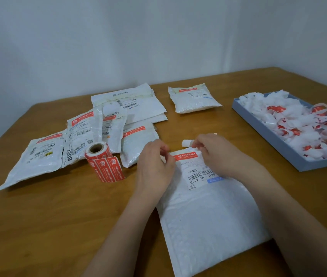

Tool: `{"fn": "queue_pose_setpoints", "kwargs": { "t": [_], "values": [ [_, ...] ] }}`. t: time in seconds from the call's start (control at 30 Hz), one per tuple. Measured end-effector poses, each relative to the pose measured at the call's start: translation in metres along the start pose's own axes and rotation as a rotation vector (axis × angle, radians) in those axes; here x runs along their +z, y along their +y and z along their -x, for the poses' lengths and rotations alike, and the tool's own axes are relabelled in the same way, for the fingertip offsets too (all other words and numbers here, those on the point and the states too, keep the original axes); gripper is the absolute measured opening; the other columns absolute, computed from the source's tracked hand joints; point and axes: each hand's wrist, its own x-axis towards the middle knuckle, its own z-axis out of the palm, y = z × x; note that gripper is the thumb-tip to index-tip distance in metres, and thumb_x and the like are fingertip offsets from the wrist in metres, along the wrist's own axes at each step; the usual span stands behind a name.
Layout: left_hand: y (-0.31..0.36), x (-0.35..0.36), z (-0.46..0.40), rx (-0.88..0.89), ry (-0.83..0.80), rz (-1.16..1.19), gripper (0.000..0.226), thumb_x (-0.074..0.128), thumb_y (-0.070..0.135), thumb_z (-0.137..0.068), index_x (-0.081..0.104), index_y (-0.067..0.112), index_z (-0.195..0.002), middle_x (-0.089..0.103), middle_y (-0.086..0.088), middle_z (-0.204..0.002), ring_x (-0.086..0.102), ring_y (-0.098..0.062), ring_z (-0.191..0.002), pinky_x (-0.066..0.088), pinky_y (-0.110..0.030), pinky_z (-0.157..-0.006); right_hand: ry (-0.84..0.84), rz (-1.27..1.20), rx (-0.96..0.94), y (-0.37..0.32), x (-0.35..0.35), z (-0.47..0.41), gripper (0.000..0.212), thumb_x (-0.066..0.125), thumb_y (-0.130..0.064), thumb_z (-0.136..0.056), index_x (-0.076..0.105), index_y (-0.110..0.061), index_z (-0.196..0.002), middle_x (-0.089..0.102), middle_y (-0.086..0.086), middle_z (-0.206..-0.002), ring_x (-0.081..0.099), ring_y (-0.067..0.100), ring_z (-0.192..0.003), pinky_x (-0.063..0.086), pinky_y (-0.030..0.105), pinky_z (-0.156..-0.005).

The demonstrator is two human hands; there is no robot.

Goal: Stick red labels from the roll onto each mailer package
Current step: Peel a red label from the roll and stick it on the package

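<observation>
A white bubble mailer (208, 216) lies in front of me on the wooden table. A red label (185, 156) lies across its far edge. My left hand (155, 164) pinches the label's left end. My right hand (216, 151) pinches the right end and holds a curled white backing strip (186, 142). The red label roll (98, 152) stands to the left with a strip of labels trailing toward me.
Several white mailers with red labels (82, 128) lie piled at the left and back. One more mailer (193, 98) sits at the back middle. A grey tray (274, 134) full of crumpled backing paper stands at the right.
</observation>
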Motion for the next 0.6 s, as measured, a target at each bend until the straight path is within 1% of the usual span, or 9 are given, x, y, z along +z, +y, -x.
{"fn": "queue_pose_setpoints", "kwargs": {
  "t": [0.07,0.17,0.27,0.33,0.43,0.5,0.6],
  "values": [
    [-0.002,0.001,0.000,0.068,-0.050,-0.020,0.015,0.058,0.009,-0.090,0.061,0.018,-0.102,0.052,0.003,-0.103,0.055,-0.008,-0.080,0.043,-0.011,-0.066,0.038,0.026,-0.044,0.003,0.011,0.003,0.040,0.047,-0.001,-0.094,0.054,-0.024,-0.127,0.051,0.000,-0.126,0.049,0.017,-0.110,0.046,0.028,-0.086],
    [-0.003,0.001,0.003,0.107,-0.125,-0.042,0.021,0.056,0.011,-0.093,0.060,0.021,-0.111,0.045,0.002,-0.109,0.056,-0.011,-0.082,0.050,-0.020,-0.072,0.133,-0.029,-0.074,0.010,0.024,0.007,0.048,0.044,0.003,-0.092,0.054,-0.026,-0.128,0.047,-0.002,-0.116,0.040,0.018,-0.112,0.034,0.023,-0.080],
    [-0.005,0.000,0.004,0.110,-0.158,-0.075,0.025,0.057,0.015,-0.094,0.061,0.025,-0.116,0.043,0.003,-0.112,0.056,-0.012,-0.086,0.049,-0.019,-0.073,0.130,-0.097,-0.097,0.013,0.027,0.007,0.052,0.043,0.005,-0.093,0.054,-0.032,-0.129,0.041,-0.005,-0.112,0.035,0.013,-0.112,0.038,0.021,-0.083],
    [-0.006,0.000,0.005,0.118,-0.172,-0.082,0.026,0.058,0.014,-0.093,0.063,0.027,-0.116,0.042,0.003,-0.111,0.055,-0.012,-0.086,0.048,-0.018,-0.071,0.097,-0.100,-0.122,0.012,0.026,0.008,0.058,0.043,0.006,-0.092,0.055,-0.038,-0.127,0.040,-0.008,-0.112,0.031,0.011,-0.111,0.039,0.024,-0.089],
    [-0.008,0.000,0.005,0.137,-0.182,-0.084,0.028,0.059,0.013,-0.092,0.065,0.026,-0.116,0.042,0.004,-0.108,0.054,-0.012,-0.086,0.046,-0.018,-0.069,0.066,-0.085,-0.136,0.012,0.026,0.007,0.065,0.040,0.008,-0.091,0.055,-0.044,-0.126,0.038,-0.009,-0.112,0.030,0.010,-0.109,0.039,0.029,-0.094],
    [-0.007,0.001,0.005,0.141,-0.185,-0.085,0.028,0.060,0.013,-0.091,0.066,0.024,-0.116,0.043,0.003,-0.106,0.053,-0.013,-0.085,0.046,-0.020,-0.069,0.058,-0.074,-0.136,0.012,0.025,0.007,0.069,0.038,0.010,-0.089,0.055,-0.046,-0.126,0.039,-0.009,-0.114,0.029,0.011,-0.109,0.039,0.033,-0.096],
    [-0.009,0.001,0.004,0.161,-0.176,-0.086,0.028,0.060,0.011,-0.089,0.068,0.022,-0.113,0.046,0.002,-0.103,0.053,-0.014,-0.084,0.050,-0.026,-0.070,0.059,-0.065,-0.136,0.012,0.027,0.008,0.072,0.036,0.010,-0.088,0.055,-0.048,-0.126,0.040,-0.009,-0.115,0.029,0.011,-0.108,0.038,0.035,-0.098]
  ]
}}
